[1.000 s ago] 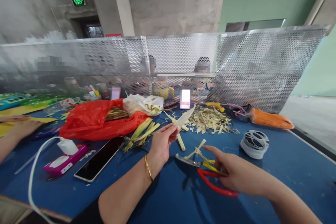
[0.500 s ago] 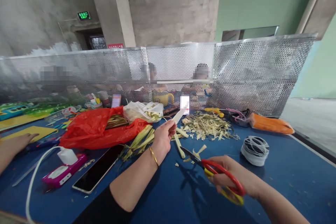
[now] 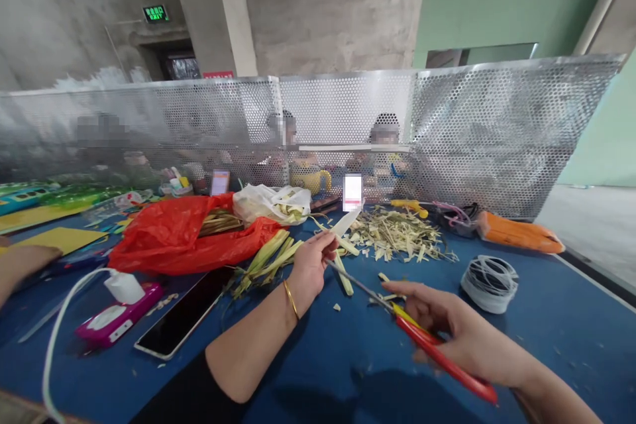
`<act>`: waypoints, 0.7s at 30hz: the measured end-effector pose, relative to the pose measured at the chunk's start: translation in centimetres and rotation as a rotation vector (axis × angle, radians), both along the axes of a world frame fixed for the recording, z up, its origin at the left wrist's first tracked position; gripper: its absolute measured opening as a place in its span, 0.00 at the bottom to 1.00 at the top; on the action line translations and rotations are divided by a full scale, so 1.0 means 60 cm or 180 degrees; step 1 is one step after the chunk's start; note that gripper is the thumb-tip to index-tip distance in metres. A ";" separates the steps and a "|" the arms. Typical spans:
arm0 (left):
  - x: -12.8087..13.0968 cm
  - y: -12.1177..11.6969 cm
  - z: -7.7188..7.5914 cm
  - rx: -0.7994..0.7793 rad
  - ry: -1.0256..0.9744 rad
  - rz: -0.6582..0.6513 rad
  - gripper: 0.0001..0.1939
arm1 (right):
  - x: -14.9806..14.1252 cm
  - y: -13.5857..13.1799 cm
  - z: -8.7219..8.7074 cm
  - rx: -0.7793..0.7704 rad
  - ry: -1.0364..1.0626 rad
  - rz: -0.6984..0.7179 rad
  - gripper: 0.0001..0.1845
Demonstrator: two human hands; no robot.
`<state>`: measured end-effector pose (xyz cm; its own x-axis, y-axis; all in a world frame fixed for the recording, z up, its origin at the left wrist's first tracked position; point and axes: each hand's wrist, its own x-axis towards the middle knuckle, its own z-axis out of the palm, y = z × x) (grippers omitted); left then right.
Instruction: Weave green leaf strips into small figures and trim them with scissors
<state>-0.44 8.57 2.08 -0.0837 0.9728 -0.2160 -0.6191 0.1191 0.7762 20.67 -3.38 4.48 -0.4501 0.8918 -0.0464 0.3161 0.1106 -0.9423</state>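
"Where's your pale strip (image 3: pixel 346 222)?"
"At the left of the scrap pile (image 3: pixel 402 235), pinched tight between my left hand's (image 3: pixel 309 264) thumb and fingers."
"And your right hand (image 3: pixel 450 321)?"
"Nearer me than the pile, curled around the red-and-yellow scissors (image 3: pixel 420 334), forefinger stretched out. I can't tell whether they're parted."
"The wire coil (image 3: pixel 489 286)?"
"Right of the pile."

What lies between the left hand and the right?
In the head view, scissors in the right hand point toward the left hand; a pale strip and scraps also show in that stretch.
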 end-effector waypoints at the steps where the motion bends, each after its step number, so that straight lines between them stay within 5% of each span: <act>1: 0.001 -0.001 0.000 0.0017 -0.0009 -0.0009 0.07 | -0.002 0.001 -0.001 -0.0093 0.0216 -0.0041 0.38; 7: 0.019 -0.008 0.012 0.0134 -0.0003 -0.0069 0.08 | -0.004 0.023 -0.017 0.0117 0.1051 -0.0948 0.35; 21: 0.062 -0.017 0.040 0.0424 -0.0032 -0.0452 0.10 | -0.004 0.013 -0.015 0.0414 -0.0582 -0.1244 0.33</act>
<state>3.25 7.54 4.45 0.0578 0.9947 -0.0847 -0.6111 0.1024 0.7849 20.42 -2.59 3.60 -0.0732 0.9969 0.0299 0.5178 0.0636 -0.8531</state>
